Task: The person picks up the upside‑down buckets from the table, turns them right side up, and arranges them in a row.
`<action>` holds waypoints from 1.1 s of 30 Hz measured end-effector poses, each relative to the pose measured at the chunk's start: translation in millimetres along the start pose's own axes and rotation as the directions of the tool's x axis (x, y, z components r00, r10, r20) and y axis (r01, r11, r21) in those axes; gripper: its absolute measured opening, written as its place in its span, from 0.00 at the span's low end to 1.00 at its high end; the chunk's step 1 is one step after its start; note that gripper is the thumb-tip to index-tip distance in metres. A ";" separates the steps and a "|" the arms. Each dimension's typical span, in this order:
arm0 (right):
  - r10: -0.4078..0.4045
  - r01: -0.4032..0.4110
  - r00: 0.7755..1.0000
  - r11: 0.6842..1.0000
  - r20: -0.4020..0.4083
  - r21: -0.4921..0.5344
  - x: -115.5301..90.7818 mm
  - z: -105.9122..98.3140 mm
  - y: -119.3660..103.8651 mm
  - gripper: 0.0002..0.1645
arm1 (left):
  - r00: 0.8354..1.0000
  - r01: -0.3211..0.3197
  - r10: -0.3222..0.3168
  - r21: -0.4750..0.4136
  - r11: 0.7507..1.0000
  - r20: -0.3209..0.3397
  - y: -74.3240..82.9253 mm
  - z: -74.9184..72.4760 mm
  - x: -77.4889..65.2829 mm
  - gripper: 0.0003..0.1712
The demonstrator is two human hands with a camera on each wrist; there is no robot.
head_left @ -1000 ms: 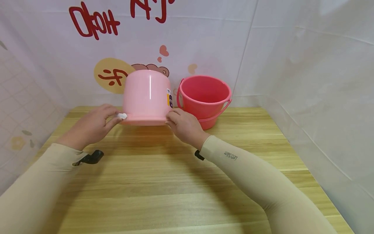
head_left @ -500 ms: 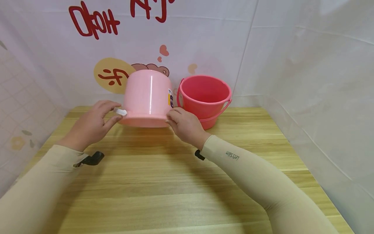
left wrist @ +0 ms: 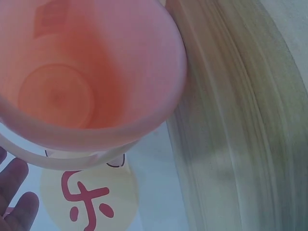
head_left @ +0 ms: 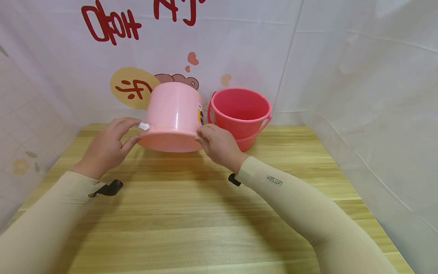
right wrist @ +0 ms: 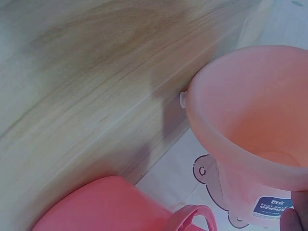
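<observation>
A light pink bucket (head_left: 173,106) is tipped bottom-up and tilted in the head view, its mouth facing down and toward me. My left hand (head_left: 107,146) holds the left side of its rim, thumb below and fingers above, beside a white handle end (head_left: 144,126). On the opposite side, my right hand (head_left: 220,146) pinches the rim. The left wrist view looks into the bucket's inside (left wrist: 57,96), with a pale handle (left wrist: 62,161) arching past the rim near my fingertips (left wrist: 18,168). A blue label (right wrist: 272,206) shows on its wall in the right wrist view.
Just right of the light pink bucket, a deeper pink bucket (head_left: 232,129) stands upright, its handle hanging down. Both are on a wood-grain table (head_left: 191,224). A printed white curtain (head_left: 249,45) rises behind; another white sheet (head_left: 383,125) borders the right side.
The light pink bucket has tilted further, its rim lifting so more of the mouth shows. My left hand has risen slightly with it. The deeper pink bucket has stayed put.
</observation>
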State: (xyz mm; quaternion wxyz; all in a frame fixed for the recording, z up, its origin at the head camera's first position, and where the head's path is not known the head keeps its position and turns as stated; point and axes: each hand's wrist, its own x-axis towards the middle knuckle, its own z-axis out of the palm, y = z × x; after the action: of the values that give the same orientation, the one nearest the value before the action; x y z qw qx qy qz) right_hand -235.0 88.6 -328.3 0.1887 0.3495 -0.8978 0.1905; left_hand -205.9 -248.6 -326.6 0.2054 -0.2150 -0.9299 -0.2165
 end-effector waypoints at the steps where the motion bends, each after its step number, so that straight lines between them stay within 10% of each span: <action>1: 0.002 -0.002 1.000 1.000 0.001 0.003 0.4 -0.5 -0.1 0.12 | 1.000 -0.008 0.008 0.004 1.000 -0.010 -0.4 0.8 0.0 0.31; 33: 0.170 -0.175 0.985 0.971 0.044 0.162 7.6 -14.5 -0.4 0.11 | 0.994 -0.081 0.083 0.035 0.996 -0.066 8.4 2.7 3.9 0.41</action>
State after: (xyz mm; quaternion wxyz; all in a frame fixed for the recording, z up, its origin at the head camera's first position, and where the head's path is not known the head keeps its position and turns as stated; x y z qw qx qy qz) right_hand -236.9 91.0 -312.2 0.1286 0.2876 -0.9084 0.2749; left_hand -205.8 -239.2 -324.3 0.2489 -0.2423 -0.9161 -0.2001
